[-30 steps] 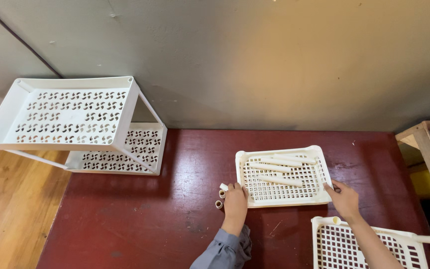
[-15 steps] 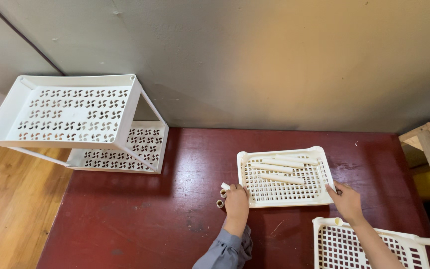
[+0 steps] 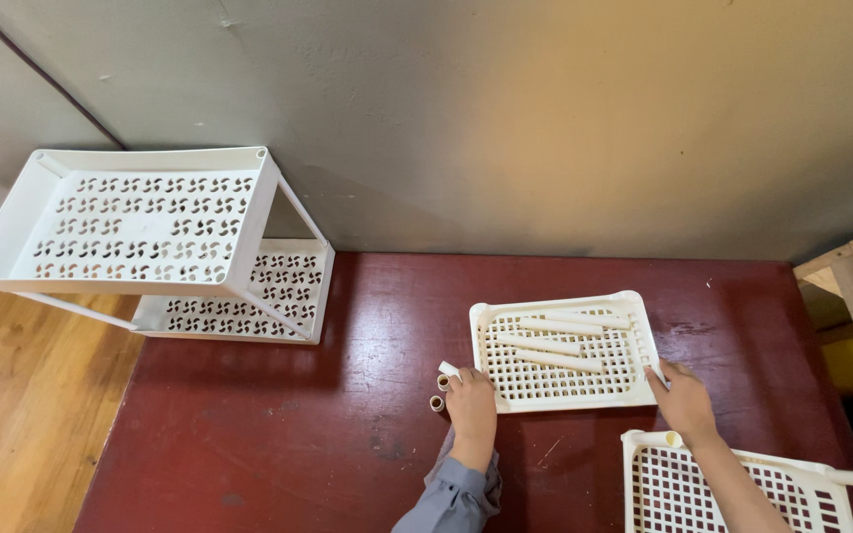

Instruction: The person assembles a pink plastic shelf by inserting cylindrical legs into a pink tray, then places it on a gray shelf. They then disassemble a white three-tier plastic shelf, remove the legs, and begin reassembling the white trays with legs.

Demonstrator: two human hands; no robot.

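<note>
Hands [image 3: 473, 398] flanking white tray [image 3: 565, 392]

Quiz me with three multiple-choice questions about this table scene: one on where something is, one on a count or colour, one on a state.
1. Where is the assembled two-tier rack?
A. far left of the table
B. by the right hand
C. on the floor

2. How many white tubes lie in the perforated tray?
A. one
B. four
C. nine

3. What is the left hand doing?
A. resting at the tray's left edge
B. lifting the rack
C. hanging off the table

Answers: 1 A, it stands at the table's left end. 2 B, four lie side by side. 3 A, it sits by the tray's corner.
</note>
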